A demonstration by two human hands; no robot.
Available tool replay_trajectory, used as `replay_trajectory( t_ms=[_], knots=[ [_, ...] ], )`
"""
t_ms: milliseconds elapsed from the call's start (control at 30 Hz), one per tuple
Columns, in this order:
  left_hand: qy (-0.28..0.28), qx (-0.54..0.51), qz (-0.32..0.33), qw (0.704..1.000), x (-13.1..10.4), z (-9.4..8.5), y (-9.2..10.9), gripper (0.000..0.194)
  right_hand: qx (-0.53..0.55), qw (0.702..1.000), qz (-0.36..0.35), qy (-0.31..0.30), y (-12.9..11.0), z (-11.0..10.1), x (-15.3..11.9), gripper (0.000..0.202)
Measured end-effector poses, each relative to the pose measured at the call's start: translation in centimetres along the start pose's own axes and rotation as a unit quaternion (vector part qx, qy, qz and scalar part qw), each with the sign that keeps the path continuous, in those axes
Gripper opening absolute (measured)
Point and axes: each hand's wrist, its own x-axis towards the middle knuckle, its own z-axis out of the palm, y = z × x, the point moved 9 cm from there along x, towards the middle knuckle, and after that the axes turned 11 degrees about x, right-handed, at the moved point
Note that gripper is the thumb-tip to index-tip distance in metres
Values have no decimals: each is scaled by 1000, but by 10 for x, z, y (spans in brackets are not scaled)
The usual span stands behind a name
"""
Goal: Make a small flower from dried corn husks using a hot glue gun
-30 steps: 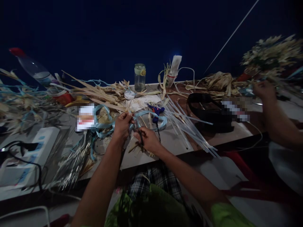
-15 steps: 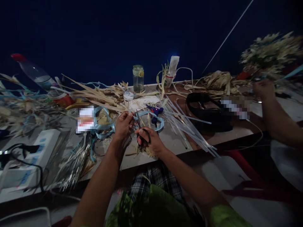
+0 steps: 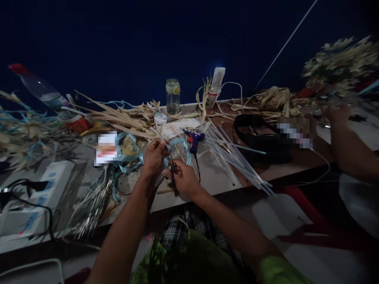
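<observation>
My left hand (image 3: 155,157) is closed in a pinch, and a light-blue ribbon (image 3: 177,141) runs from its fingertips. Black scissors (image 3: 172,173) sit in my right hand (image 3: 186,177), their blades pointing up beside the left fingertips. The scissors are seen edge-on, so I cannot tell how far the blades are apart. Just beyond the right hand lies a blue glue gun (image 3: 194,141) with a small red light, its cord trailing toward me. More of the ribbon loops on the table to the left of my left hand.
Clear glue sticks (image 3: 237,165) fan out at right, beside a black bag-like item (image 3: 260,142). Dried corn husks (image 3: 124,118) and a drinking bottle (image 3: 172,96) line the back. Silver wires (image 3: 94,209) and a power strip (image 3: 50,197) lie left. Another person's hand (image 3: 337,114) is at far right.
My right hand has turned the scissors from lying aslant with a handle loop showing to nearly upright and edge-on. My left hand keeps its pinch. The other person's hand has shifted slightly.
</observation>
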Motion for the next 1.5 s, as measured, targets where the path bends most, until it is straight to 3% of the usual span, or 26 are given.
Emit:
replay_trajectory(
  t_ms=[233, 600, 800, 1200, 1400, 1500],
  knots=[
    [15, 10, -5, 1000, 0, -5, -1, 21, -76, 997, -23, -8, -6, -7, 1, 23],
    [16, 16, -2, 1000, 1, -7, -3, 23, 16, 999, -29, -25, -11, -3, -1, 27],
    [-4, 25, 6, 1000, 0, 0, -4, 22, 124, 990, 50, -35, -9, 1, 2, 31],
    [-1, 14, 19, 1000, 1, -2, -4, 20, 126, 992, 26, -15, -10, -10, 5, 35],
    [-7, 34, 14, 999, 4, -3, -9, 21, 114, 990, 63, -48, -12, -5, 6, 34],
    [-9, 31, 3, 999, 3, -2, -11, 22, 99, 992, 66, -31, -16, -8, 7, 38]
  ],
)
